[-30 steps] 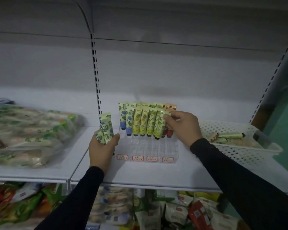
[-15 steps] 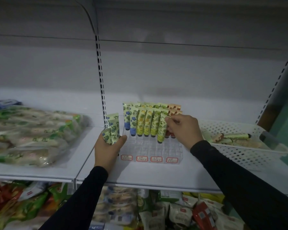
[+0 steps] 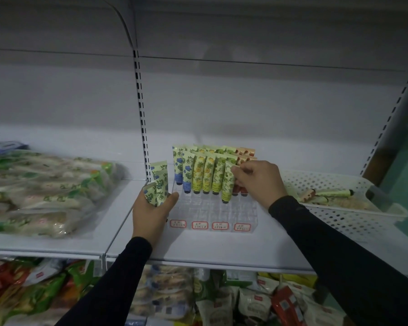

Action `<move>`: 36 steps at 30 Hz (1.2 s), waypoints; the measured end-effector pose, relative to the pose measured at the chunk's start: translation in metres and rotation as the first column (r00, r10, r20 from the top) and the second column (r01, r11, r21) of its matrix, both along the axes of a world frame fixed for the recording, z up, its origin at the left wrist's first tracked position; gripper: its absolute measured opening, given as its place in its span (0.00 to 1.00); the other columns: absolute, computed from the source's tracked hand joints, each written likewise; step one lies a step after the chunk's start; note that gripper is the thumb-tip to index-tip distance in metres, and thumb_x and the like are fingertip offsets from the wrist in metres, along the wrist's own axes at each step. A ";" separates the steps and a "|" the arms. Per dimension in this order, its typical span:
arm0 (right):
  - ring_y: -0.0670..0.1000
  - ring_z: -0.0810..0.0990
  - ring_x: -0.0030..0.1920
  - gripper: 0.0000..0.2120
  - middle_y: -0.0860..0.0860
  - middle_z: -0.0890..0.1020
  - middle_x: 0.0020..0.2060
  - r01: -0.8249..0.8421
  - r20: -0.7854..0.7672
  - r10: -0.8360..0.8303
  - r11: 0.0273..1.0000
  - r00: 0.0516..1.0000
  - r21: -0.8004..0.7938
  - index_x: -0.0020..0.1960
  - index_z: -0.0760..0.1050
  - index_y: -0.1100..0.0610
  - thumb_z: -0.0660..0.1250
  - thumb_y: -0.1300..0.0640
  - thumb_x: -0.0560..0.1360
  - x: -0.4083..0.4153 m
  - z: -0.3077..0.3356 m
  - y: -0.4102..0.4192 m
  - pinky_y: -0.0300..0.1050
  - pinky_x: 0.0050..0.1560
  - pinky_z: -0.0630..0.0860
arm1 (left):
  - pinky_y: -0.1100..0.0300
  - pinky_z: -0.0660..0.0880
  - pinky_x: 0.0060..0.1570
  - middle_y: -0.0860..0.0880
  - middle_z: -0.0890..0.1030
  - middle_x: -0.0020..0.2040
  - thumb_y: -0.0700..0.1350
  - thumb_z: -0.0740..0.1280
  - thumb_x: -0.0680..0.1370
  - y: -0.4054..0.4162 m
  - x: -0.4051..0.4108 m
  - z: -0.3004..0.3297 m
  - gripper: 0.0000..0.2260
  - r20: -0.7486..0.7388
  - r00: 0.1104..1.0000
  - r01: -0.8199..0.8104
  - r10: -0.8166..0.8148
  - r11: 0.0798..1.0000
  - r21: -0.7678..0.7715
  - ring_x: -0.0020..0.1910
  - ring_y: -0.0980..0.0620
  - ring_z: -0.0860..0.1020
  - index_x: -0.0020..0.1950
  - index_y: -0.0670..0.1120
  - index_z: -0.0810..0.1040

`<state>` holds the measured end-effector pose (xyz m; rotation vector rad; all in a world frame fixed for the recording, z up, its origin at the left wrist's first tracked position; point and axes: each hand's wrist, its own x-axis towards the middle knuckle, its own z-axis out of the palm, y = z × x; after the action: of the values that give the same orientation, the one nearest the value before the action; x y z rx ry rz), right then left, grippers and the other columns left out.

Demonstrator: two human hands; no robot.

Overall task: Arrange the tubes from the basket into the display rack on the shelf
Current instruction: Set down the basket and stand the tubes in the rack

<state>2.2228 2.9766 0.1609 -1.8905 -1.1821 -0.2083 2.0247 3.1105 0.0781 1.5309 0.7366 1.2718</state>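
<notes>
R hand (image 3: 259, 182) pinches floral green tube (image 3: 229, 182) in clear rack (image 3: 212, 208); L hand (image 3: 153, 210) grips flat-crimped tubes (image 3: 159, 182); perforated basket (image 3: 353, 212) right.

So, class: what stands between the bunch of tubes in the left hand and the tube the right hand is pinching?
In the head view, five upright tubes in the clear rack: two blue, three yellow-green.

A shop. White slotted shelving (image 3: 222, 245) carries bagged snacks (image 3: 45, 191) left of the fingers (image 3: 239, 171). Red-framed price labels (image 3: 199, 225) lie below them.
</notes>
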 end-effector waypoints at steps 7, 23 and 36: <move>0.46 0.81 0.35 0.14 0.49 0.83 0.31 0.030 -0.016 -0.030 0.999 0.999 0.024 0.37 0.83 0.59 0.68 0.52 0.76 -0.001 -0.002 0.001 0.41 0.43 0.77 | 0.61 0.73 0.36 0.53 0.78 0.35 0.44 0.75 0.73 -0.002 0.000 0.001 0.10 0.006 1.000 -0.002 0.002 1.000 0.011 0.33 0.59 0.76 0.43 0.50 0.74; 0.37 0.77 0.26 0.16 0.49 0.80 0.29 -0.119 -0.062 0.111 0.979 0.992 -0.164 0.33 0.77 0.60 0.67 0.55 0.78 0.014 0.015 0.004 0.26 0.30 0.69 | 0.57 0.76 0.39 0.53 0.80 0.39 0.44 0.75 0.73 -0.001 0.002 0.000 0.09 0.016 1.000 -0.015 0.015 1.000 -0.008 0.35 0.59 0.77 0.47 0.49 0.76; 0.38 0.76 0.26 0.17 0.53 0.80 0.29 -0.151 -0.151 0.131 0.980 0.980 -0.132 0.32 0.76 0.61 0.68 0.55 0.77 0.020 0.012 0.006 0.28 0.31 0.70 | 0.61 0.74 0.32 0.50 0.78 0.36 0.45 0.75 0.73 0.000 0.004 -0.003 0.10 -0.004 0.999 -0.034 0.034 0.999 -0.006 0.33 0.56 0.76 0.45 0.46 0.74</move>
<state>2.2426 2.9823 0.1728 -1.9001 -1.2554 0.0894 2.0283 3.1103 0.0751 1.5223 0.7715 1.2903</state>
